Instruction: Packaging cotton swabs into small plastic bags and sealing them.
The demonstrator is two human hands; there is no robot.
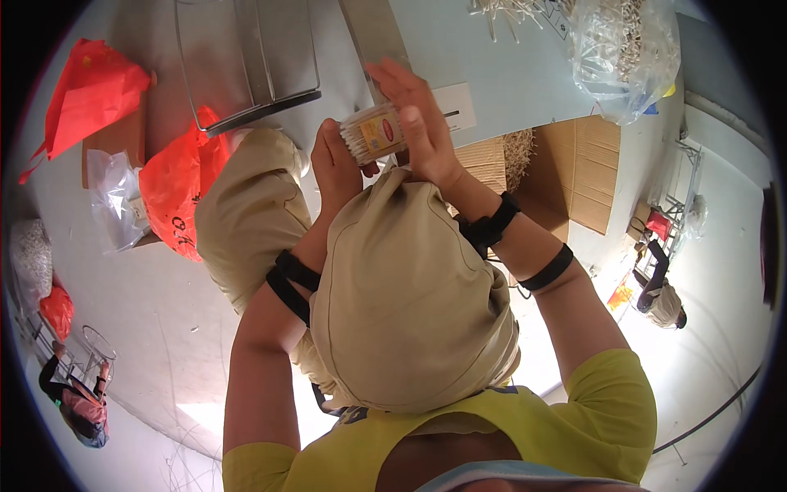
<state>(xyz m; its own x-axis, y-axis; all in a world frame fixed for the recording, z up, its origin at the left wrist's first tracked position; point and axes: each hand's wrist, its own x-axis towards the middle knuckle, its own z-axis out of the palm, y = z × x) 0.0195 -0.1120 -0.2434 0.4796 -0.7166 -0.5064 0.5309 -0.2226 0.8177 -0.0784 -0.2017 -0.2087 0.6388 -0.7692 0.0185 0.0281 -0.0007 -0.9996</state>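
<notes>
A small clear pack of cotton swabs (373,134) with a yellow and red label is between my hands, above my knees. White swab tips show at its left end. My left hand (334,168) is closed round the near left side of the pack, its thumb up and its fingertips showing beneath. At the pack's right end is my right hand (425,131), fingers stretched out and the palm side against it. Black straps circle both my forearms.
A pale table (508,78) carries loose swabs (510,10) and a clear bag of swabs (615,53). Below stands an open cardboard box (592,172) with swabs. Red bags (176,184) and a metal frame (262,102) are at left. Two other people are at the far sides.
</notes>
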